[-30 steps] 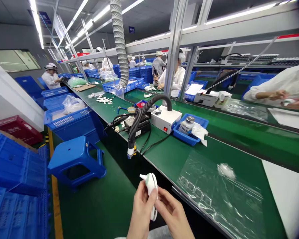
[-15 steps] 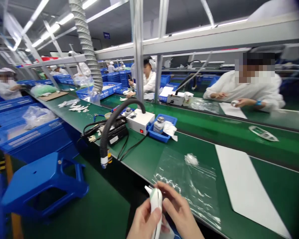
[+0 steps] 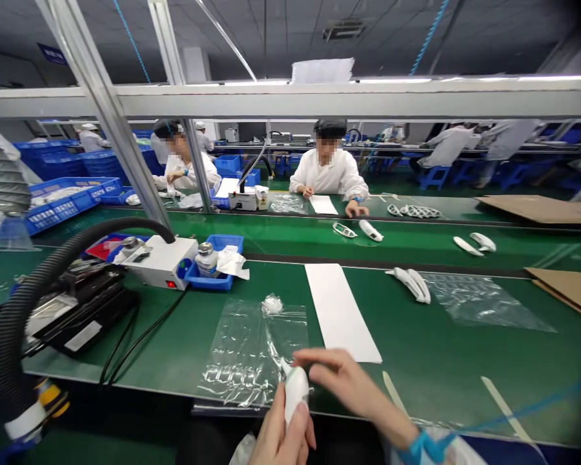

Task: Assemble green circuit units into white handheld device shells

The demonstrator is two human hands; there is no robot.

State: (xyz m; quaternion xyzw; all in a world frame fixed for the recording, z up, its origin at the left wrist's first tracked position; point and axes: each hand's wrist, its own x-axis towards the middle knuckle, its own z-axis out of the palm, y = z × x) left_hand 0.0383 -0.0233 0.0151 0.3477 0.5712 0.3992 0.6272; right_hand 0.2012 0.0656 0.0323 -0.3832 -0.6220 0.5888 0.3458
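White handheld device (image 3: 297, 387) sits at 6 o'clock, left hand (image 3: 281, 434) wrapped round it; right hand (image 3: 343, 381) loosely spread just beside, gripping nothing (can't tell if it's touching). From there, 11 o'clock on the desk (image 3: 416, 349): blue tray (image 3: 213, 283) with a lidded bottle (image 3: 206, 261) and crumpled white tissue (image 3: 231, 262). Further off at 10, blue crate (image 3: 68, 212) of white parts (image 3: 61, 195).

Blue stools (image 3: 434, 175) stand beyond long green workbenches (image 3: 430, 352) beneath a grey panelled ceiling (image 3: 285, 32) with a vent (image 3: 343, 30)
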